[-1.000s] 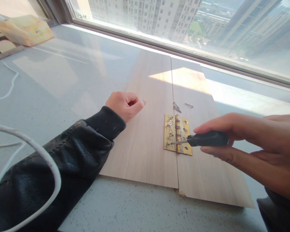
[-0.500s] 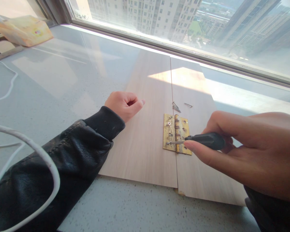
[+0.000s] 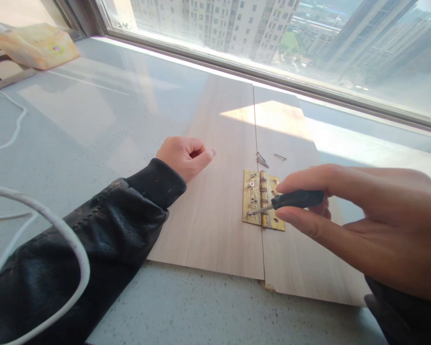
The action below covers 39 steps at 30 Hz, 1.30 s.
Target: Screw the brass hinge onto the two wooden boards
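Note:
A brass hinge [image 3: 252,196] lies across the seam between a left wooden board [image 3: 208,230] and a right wooden board [image 3: 309,268]. My right hand [image 3: 373,215] grips a black-handled screwdriver [image 3: 298,199] between thumb and fingers. Its tip meets a screw at the lower hole of the hinge's left leaf; another screw head shows in the upper hole. Curled into a loose fist, my left hand [image 3: 185,157] rests on the left board, with nothing visible in it. Several loose screws [image 3: 262,160] lie just above the hinge, one of them apart to the right.
The boards lie on a speckled pale countertop [image 3: 172,306] beside a window. A tissue pack [image 3: 36,45] sits at the far left. A white cable [image 3: 75,244] loops over my left sleeve, and another cable [image 3: 19,120] lies farther back.
My right hand's fingers have shifted around the screwdriver handle, the index finger now reaching forward to its front end. The handle has tilted slightly. My left hand has stayed put.

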Tool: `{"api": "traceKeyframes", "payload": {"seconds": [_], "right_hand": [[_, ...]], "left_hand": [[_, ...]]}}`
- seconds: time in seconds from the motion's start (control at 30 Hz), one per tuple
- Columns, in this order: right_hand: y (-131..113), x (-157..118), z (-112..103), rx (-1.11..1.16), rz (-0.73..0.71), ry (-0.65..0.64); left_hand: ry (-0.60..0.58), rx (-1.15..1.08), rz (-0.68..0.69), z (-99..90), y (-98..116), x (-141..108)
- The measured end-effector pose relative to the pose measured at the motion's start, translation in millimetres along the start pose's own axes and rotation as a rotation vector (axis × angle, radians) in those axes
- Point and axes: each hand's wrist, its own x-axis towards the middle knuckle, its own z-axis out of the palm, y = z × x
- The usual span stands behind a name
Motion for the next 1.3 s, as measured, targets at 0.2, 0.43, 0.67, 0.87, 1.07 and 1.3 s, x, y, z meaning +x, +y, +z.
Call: {"api": "traceKeyframes", "payload": {"seconds": [0.2, 0.43, 0.67, 0.87, 1.07, 1.3], "right_hand": [[10.9, -10.1, -10.1, -0.005, -0.009, -0.065], [14.6, -10.6, -8.5, -0.052, -0.015, -0.037], [8.0, -5.4, -9.9, -0.044, 0.005, -0.067], [1.6, -2.3, 0.5, -0.064, -0.009, 0.036], [-9.8, 4.8, 10.0, -0.114, 0.051, 0.115], [-9.2, 5.9, 15.1, 0.032, 0.066, 0.129]], "left_hand": [[0.004, -0.005, 0.007, 1.1, -2.6, 0.6], [0.021, -0.016, 0.014, 1.7, -0.4, -1.3], [0.046, -0.002, -0.025, 1.3, 7.7, -5.2], [0.036, -0.013, -0.023, 0.8, 6.8, -4.7], [0.059, -0.021, -0.012, 3.1, 5.3, -4.7], [0.009, -0.01, 0.006, 2.1, -1.6, -0.5]]}}
